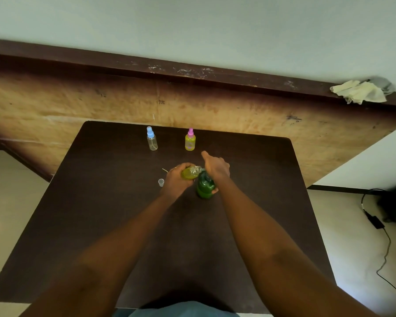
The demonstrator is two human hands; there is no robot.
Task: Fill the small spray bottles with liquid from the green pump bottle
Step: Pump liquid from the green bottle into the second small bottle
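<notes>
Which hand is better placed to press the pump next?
Right, probably. The right hand sits on top of the pump bottle, while the left hand grips the small bottle, tilted at its spout.

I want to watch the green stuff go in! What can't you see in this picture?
1. Head view: the pump top of the green pump bottle is covered by the right hand.
2. Head view: the mouth of the small bottle is blurred, and the fingers of the left hand hide how full it is.
3. Head view: the thin pale stick by the left hand is too small to identify.
</notes>
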